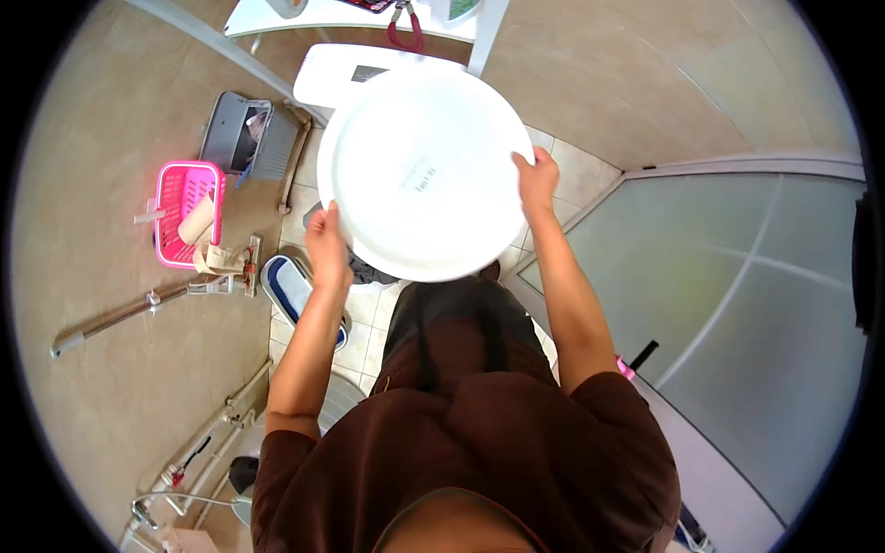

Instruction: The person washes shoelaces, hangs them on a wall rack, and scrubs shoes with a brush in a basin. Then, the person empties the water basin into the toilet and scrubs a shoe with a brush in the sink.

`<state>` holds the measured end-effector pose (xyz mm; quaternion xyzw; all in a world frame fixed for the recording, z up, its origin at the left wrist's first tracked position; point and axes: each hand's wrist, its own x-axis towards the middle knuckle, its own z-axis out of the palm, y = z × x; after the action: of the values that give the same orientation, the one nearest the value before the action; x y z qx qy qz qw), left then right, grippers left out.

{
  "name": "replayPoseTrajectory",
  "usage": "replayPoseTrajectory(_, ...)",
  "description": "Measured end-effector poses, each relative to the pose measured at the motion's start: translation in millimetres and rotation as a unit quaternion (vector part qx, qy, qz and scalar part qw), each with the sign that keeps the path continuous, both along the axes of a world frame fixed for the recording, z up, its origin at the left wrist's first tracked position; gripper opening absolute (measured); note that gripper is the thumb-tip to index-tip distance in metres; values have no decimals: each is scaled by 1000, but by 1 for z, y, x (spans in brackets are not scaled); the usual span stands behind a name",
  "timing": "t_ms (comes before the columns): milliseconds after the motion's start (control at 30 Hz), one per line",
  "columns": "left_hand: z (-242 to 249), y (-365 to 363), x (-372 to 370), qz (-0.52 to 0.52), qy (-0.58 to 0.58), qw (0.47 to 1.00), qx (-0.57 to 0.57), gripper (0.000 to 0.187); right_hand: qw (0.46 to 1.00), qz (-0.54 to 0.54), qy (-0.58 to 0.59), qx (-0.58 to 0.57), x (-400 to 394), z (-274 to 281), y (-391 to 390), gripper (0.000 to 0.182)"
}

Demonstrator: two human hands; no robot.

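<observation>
Held out level in front of me is a wide, round white plastic basin (433,184) with small dark print near its middle. My left hand (327,247) grips its rim at the lower left, thumb on top. At the right edge my right hand (536,182) pinches the rim with the thumb over it. Grey cloth (371,269) shows partly behind the basin, low near my legs; the rest of it is hidden.
Behind the basin stands a white appliance (332,74) under a white shelf (341,14) with red-handled scissors (406,32). A pink basket (189,175), grey bin (226,138) and wall rail (157,300) are left. A blue-and-white slipper-shaped item (290,288) lies below. Right is a frosted glass panel (719,276).
</observation>
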<state>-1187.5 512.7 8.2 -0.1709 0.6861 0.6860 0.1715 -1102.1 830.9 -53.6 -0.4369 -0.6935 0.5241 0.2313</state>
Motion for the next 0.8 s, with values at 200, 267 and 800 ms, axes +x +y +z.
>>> replayPoseTrajectory(200, -10, 29, 61, -152, -117, 981, -12, 24, 995, -34, -82, 42, 101, -1, 40, 19)
replayPoseTrajectory(267, -34, 44, 84, -185, -149, 971, 17, 25, 996, -62, -67, 3, 135, 1, 54, 18)
replayPoseTrajectory(800, -227, 272, 145, -248, -439, 862, 47, 33, 872, 19, -427, 239, 154, -10, 267, 23)
